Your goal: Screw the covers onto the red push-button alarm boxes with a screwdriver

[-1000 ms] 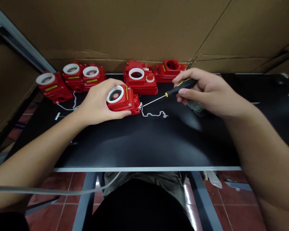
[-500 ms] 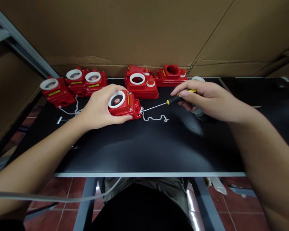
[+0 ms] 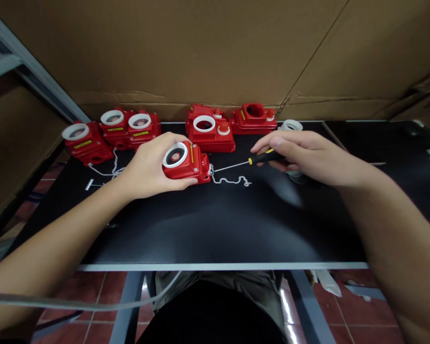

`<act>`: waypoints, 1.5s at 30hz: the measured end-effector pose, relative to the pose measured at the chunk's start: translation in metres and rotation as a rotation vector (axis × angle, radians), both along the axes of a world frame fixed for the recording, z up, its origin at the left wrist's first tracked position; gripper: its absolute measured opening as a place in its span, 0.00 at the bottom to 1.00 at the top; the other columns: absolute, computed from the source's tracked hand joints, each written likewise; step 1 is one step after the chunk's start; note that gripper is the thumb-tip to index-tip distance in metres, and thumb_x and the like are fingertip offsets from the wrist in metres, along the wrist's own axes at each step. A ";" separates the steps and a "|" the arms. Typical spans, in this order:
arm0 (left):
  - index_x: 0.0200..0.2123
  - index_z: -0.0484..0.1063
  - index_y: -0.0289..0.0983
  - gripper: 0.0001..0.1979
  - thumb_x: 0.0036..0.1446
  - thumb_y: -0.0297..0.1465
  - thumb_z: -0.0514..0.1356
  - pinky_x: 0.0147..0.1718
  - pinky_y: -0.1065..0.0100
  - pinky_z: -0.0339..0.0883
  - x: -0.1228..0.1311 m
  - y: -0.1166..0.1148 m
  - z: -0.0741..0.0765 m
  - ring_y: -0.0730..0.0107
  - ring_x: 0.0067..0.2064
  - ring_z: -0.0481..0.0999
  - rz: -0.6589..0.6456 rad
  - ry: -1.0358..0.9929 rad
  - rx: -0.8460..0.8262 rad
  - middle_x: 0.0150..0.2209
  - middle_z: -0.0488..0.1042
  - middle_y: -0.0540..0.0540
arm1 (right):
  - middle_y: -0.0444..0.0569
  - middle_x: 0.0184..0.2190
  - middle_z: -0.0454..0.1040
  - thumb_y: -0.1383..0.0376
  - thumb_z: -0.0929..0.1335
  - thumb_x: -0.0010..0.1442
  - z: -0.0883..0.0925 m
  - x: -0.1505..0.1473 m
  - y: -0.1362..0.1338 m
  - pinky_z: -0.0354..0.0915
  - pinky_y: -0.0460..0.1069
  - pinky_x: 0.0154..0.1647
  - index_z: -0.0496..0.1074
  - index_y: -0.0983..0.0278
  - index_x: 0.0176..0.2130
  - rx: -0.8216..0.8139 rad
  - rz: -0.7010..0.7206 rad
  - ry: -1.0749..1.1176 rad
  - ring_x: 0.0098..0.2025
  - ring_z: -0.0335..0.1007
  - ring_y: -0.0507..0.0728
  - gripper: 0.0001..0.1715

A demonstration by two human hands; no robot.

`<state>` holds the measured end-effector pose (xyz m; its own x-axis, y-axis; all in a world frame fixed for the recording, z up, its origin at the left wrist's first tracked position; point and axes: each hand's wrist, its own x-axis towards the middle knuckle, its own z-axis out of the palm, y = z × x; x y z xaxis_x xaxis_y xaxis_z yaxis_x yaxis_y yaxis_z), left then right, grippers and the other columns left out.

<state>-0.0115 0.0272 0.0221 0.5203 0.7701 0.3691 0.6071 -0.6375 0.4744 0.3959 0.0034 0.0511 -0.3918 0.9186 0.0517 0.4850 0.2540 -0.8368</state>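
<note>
My left hand [image 3: 148,166] is closed round a red box [image 3: 186,163] with a white ring on top, pressing it onto the black table [image 3: 208,220]. My right hand [image 3: 304,155] grips a screwdriver [image 3: 252,161] with a black and yellow handle. Its thin shaft points left, and the tip reaches the box's right side. A thin white chain [image 3: 231,180] trails from that side across the table.
Three red boxes with white rings [image 3: 111,131] stand at the back left, two more red housings [image 3: 229,125] at the back middle. A loose white ring [image 3: 290,125] lies behind my right hand. A small metal part [image 3: 89,184] sits left. Cardboard walls the back.
My right hand has lowered and flattened, bringing the screwdriver handle down closer to the table. The view tilted slightly, so everything sits lower in the frame. The left hand still holds the box.
</note>
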 end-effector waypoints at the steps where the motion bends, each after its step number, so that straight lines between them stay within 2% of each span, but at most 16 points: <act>1: 0.63 0.85 0.45 0.38 0.63 0.64 0.80 0.69 0.45 0.87 0.000 0.000 0.000 0.40 0.60 0.94 -0.003 0.000 -0.001 0.62 0.93 0.40 | 0.50 0.32 0.81 0.22 0.75 0.77 0.000 -0.001 -0.001 0.62 0.53 0.31 0.92 0.59 0.53 -0.016 -0.008 -0.005 0.29 0.66 0.54 0.46; 3: 0.64 0.85 0.44 0.38 0.64 0.63 0.80 0.69 0.46 0.87 0.000 0.000 0.001 0.41 0.59 0.94 -0.007 0.000 0.000 0.62 0.93 0.39 | 0.51 0.33 0.82 0.20 0.76 0.75 0.000 -0.003 -0.001 0.63 0.53 0.31 0.92 0.59 0.51 -0.012 -0.026 -0.040 0.29 0.66 0.54 0.48; 6: 0.64 0.85 0.43 0.38 0.64 0.63 0.80 0.68 0.46 0.87 0.000 0.000 0.000 0.41 0.59 0.94 -0.019 -0.004 0.010 0.62 0.93 0.39 | 0.50 0.34 0.82 0.20 0.79 0.71 -0.002 -0.003 0.001 0.70 0.55 0.35 0.93 0.57 0.53 -0.018 -0.037 -0.070 0.32 0.72 0.57 0.46; 10: 0.64 0.85 0.43 0.38 0.65 0.63 0.80 0.67 0.47 0.87 -0.001 0.001 -0.001 0.42 0.58 0.94 -0.031 -0.002 0.018 0.61 0.93 0.40 | 0.54 0.43 0.88 0.24 0.81 0.69 -0.005 0.002 0.006 0.81 0.63 0.51 0.93 0.54 0.52 0.067 0.019 -0.089 0.43 0.83 0.64 0.40; 13: 0.64 0.85 0.44 0.37 0.66 0.62 0.80 0.66 0.47 0.88 -0.002 0.001 -0.003 0.43 0.57 0.94 -0.044 -0.008 0.023 0.61 0.93 0.40 | 0.56 0.52 0.91 0.31 0.83 0.69 -0.006 0.006 0.008 0.83 0.68 0.64 0.92 0.52 0.51 0.153 0.053 -0.092 0.53 0.87 0.69 0.31; 16: 0.64 0.84 0.44 0.36 0.67 0.62 0.80 0.66 0.48 0.88 -0.003 0.001 -0.003 0.44 0.57 0.94 -0.063 -0.018 0.036 0.61 0.93 0.40 | 0.55 0.54 0.92 0.37 0.84 0.69 -0.006 0.009 0.008 0.83 0.69 0.69 0.93 0.52 0.51 0.188 0.077 -0.101 0.57 0.88 0.70 0.25; 18: 0.65 0.84 0.44 0.36 0.67 0.61 0.80 0.66 0.48 0.88 -0.004 0.001 -0.003 0.44 0.57 0.94 -0.068 -0.018 0.045 0.61 0.92 0.40 | 0.56 0.54 0.92 0.37 0.85 0.68 -0.006 0.008 0.008 0.83 0.69 0.69 0.93 0.52 0.51 0.201 0.082 -0.108 0.56 0.88 0.71 0.26; 20: 0.65 0.84 0.44 0.36 0.68 0.61 0.81 0.66 0.48 0.88 -0.003 0.001 -0.004 0.44 0.57 0.94 -0.067 -0.013 0.052 0.61 0.92 0.40 | 0.56 0.52 0.92 0.31 0.84 0.68 -0.007 0.006 0.007 0.84 0.68 0.65 0.93 0.52 0.51 0.187 0.063 -0.116 0.54 0.88 0.70 0.32; 24: 0.65 0.84 0.43 0.36 0.68 0.61 0.80 0.65 0.48 0.88 -0.003 0.000 -0.003 0.45 0.56 0.94 -0.069 0.003 0.053 0.60 0.92 0.40 | 0.54 0.43 0.89 0.18 0.77 0.70 -0.004 -0.005 0.002 0.82 0.62 0.52 0.93 0.55 0.50 0.052 0.002 -0.100 0.41 0.83 0.63 0.47; 27: 0.65 0.84 0.43 0.36 0.68 0.61 0.80 0.65 0.47 0.88 -0.003 0.000 -0.002 0.44 0.57 0.94 -0.060 0.013 0.047 0.60 0.92 0.40 | 0.53 0.39 0.87 0.15 0.75 0.69 0.001 -0.009 -0.001 0.80 0.61 0.49 0.93 0.56 0.48 0.014 0.016 -0.130 0.37 0.79 0.60 0.51; 32: 0.65 0.84 0.44 0.36 0.66 0.61 0.80 0.66 0.46 0.88 -0.003 -0.001 0.000 0.42 0.58 0.94 -0.033 0.022 0.019 0.61 0.92 0.40 | 0.54 0.46 0.92 0.24 0.83 0.66 0.003 -0.006 0.000 0.84 0.64 0.60 0.93 0.54 0.49 0.048 0.064 -0.155 0.48 0.88 0.66 0.40; 40: 0.64 0.84 0.45 0.39 0.64 0.66 0.79 0.69 0.43 0.87 -0.001 0.001 0.000 0.40 0.60 0.93 -0.018 0.030 -0.003 0.62 0.92 0.40 | 0.54 0.49 0.91 0.34 0.83 0.69 -0.005 -0.001 0.003 0.85 0.70 0.66 0.91 0.52 0.48 0.136 0.083 -0.129 0.53 0.88 0.69 0.27; 45: 0.67 0.83 0.47 0.40 0.68 0.68 0.77 0.71 0.45 0.85 -0.003 0.004 -0.002 0.42 0.63 0.91 -0.055 0.029 0.020 0.68 0.90 0.43 | 0.53 0.49 0.91 0.38 0.83 0.69 -0.007 0.003 0.004 0.85 0.70 0.68 0.91 0.52 0.48 0.147 0.087 -0.101 0.53 0.88 0.68 0.23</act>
<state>-0.0144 0.0312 0.0201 0.5726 0.7323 0.3686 0.5839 -0.6799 0.4436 0.3990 0.0077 0.0443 -0.4792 0.8666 0.1393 0.5359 0.4146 -0.7355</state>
